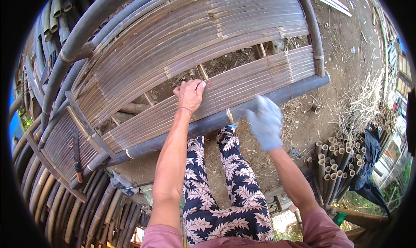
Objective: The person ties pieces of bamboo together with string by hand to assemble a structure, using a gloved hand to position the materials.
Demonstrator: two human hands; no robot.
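A long bamboo bench frame holds two panels of thin brown bamboo slats (242,84), with an open gap between them. My bare left hand (190,95) rests at the gap-side edge of the nearer panel, its fingers curled over the outermost slats next to a pale crosspiece (202,72). Above the thick dark bamboo front rail (203,126), on the right, is my right hand (265,123) in a light grey-blue glove. Motion smears its fingers, so what they hold, if anything, is hidden. Thin reddish strands (272,72) lie across the slats near the right end.
A long-bladed knife (77,155) with a wrapped handle lies on the slats at the left. Cut bamboo tubes (333,165) stand bundled at the lower right beside a dark plastic sheet (368,161). Bamboo poles (82,209) are stacked lower left. Shavings (362,105) litter the ground.
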